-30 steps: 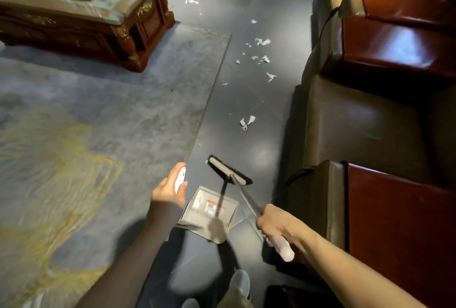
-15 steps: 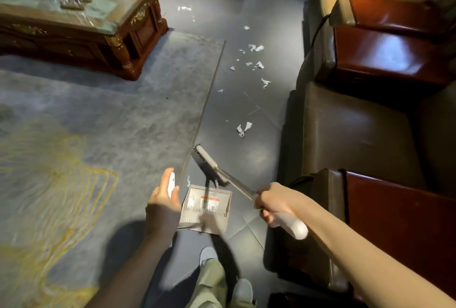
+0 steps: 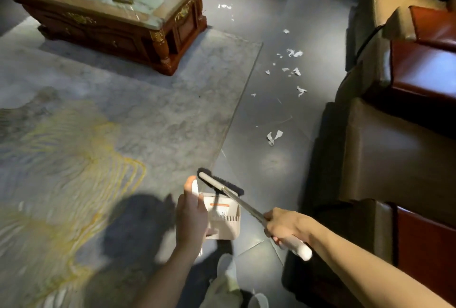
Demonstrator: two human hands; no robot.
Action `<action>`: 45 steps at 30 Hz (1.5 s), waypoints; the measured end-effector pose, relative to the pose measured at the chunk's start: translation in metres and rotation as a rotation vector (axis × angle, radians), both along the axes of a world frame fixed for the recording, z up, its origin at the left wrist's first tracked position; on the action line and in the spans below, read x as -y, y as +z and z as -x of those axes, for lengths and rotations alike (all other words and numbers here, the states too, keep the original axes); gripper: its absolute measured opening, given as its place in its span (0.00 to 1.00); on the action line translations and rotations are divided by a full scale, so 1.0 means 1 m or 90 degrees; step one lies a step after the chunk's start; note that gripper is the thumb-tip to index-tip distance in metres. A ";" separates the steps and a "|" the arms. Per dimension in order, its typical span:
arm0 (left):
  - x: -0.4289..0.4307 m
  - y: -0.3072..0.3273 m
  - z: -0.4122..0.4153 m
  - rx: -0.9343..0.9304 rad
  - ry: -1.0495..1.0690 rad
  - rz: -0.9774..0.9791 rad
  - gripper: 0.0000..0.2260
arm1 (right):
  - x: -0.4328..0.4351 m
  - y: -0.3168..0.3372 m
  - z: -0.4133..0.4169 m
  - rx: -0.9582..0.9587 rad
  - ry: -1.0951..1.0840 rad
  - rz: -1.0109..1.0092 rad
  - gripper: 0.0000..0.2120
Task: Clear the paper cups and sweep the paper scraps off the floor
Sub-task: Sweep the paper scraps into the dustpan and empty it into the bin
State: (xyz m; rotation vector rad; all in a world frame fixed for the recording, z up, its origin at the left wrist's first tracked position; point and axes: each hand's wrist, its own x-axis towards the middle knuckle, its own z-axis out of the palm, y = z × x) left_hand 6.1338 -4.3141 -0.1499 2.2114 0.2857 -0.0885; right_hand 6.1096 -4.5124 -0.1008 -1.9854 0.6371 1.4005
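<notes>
White paper scraps [image 3: 292, 71] lie scattered on the dark tile floor between the rug and the sofas, and one larger scrap [image 3: 274, 137] lies nearest to me. My left hand [image 3: 191, 216] grips the white handle of a grey dustpan [image 3: 225, 219] held low over the rug's edge. My right hand [image 3: 283, 227] grips the handle of a broom whose dark-bristled head [image 3: 218, 184] hangs just beyond the dustpan, well short of the scraps. No paper cups are visible.
A carved wooden coffee table [image 3: 158, 24] with a marble top stands at the far left on a grey and yellow rug [image 3: 98, 135]. Brown and red leather sofas [image 3: 394, 147] line the right side. My legs and shoes [image 3: 229, 280] show at the bottom.
I have stepped forward, so the scraps sit nearer in view. The broom head has swung from left back toward the front of the dustpan. Both hands keep their grips.
</notes>
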 end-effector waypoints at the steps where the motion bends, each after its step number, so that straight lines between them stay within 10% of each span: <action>1: 0.001 0.000 -0.003 0.002 0.003 0.002 0.21 | -0.002 0.005 0.002 -0.014 -0.034 -0.018 0.16; 8: 0.002 0.001 -0.013 0.011 -0.015 -0.001 0.21 | 0.031 0.082 -0.028 -0.071 -0.313 -0.169 0.10; 23: -0.047 0.001 0.086 0.046 0.036 0.037 0.18 | 0.042 0.079 -0.006 0.055 -0.297 -0.153 0.12; 34: -0.081 0.016 0.156 0.002 0.042 -0.012 0.17 | -0.026 0.021 0.100 0.118 0.037 0.040 0.10; 41: -0.103 0.011 0.155 0.073 0.016 -0.025 0.19 | -0.072 0.025 0.170 0.023 0.063 0.013 0.15; 45: -0.107 0.012 0.166 0.007 -0.016 -0.045 0.20 | -0.064 0.052 0.190 0.032 -0.167 -0.073 0.07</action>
